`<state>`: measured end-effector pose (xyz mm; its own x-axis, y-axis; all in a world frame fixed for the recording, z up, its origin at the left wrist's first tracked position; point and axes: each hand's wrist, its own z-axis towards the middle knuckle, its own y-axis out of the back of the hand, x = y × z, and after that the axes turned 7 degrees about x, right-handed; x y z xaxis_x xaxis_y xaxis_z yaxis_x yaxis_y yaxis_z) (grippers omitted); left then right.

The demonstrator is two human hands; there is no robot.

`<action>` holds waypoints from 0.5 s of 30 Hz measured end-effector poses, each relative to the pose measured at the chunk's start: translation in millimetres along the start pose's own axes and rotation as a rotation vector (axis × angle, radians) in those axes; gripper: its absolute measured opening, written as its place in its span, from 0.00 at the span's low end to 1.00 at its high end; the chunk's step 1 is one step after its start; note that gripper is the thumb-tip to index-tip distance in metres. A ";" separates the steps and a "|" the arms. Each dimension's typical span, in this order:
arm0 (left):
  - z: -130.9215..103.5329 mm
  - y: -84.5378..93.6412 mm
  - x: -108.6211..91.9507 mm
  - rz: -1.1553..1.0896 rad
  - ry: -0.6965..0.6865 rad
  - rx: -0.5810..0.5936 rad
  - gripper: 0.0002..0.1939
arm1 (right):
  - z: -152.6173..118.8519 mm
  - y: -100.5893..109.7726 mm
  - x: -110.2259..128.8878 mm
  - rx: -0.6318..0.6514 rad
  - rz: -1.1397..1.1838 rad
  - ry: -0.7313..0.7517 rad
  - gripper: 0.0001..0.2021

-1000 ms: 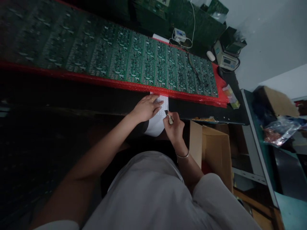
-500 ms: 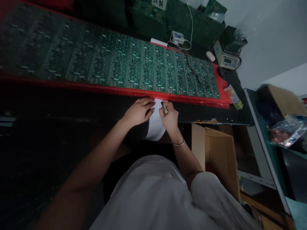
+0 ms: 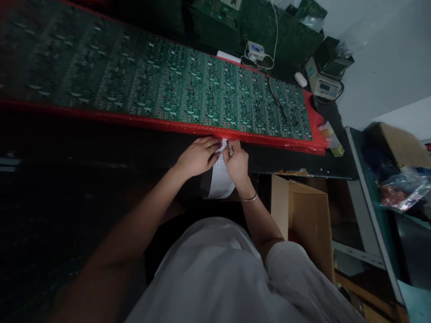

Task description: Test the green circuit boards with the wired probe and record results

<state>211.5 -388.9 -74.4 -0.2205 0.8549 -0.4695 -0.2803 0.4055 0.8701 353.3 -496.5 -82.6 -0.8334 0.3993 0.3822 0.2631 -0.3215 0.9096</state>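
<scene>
Red plastic sheeting [image 3: 303, 147] underlies the circuit-board array [image 3: 210, 101], probably to cushion the boards against the black workbench [image 3: 158, 146]. All positions below are referenced to this array.

Printed paper strip [image 3: 219, 164]: located on the workbench just in front of the array's near edge, midway along it. Its upper part lies between the hands; its lower part curves down past the bench edge, away from the array.

Left hand [image 3: 199, 157]: in front of the array, palm down, fingers extended and slightly bent. The fingertips rest at the strip's left margin and grip nothing; this placement appears to keep the paper from shifting.

Right hand [image 3: 236, 165]: beside the strip, near the array's edge, fingers curled closed around a pale-handled tool [image 3: 230, 150]. The compact hold likely gives fine control close to the printed cells. The tool's tip is hidden, so its contact with the paper cannot be confirmed.

Surroundings: a small display unit [image 3: 256, 50] stands behind the array's far edge. A dark lead [image 3: 277, 101] lies across the boards. A cardboard box [image 3: 310, 215] sits below the array's right portion, within reach of the right hand.
</scene>
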 end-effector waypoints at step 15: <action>2.7 -3.0 -0.9 0.061 -0.021 0.040 0.24 | 1.4 11.1 4.6 0.069 -0.087 0.020 0.09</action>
<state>215.1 -390.0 -76.2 -0.2159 0.8848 -0.4129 -0.2292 0.3651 0.9023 353.1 -497.0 -70.5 -0.8638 0.4061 0.2984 0.2216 -0.2256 0.9487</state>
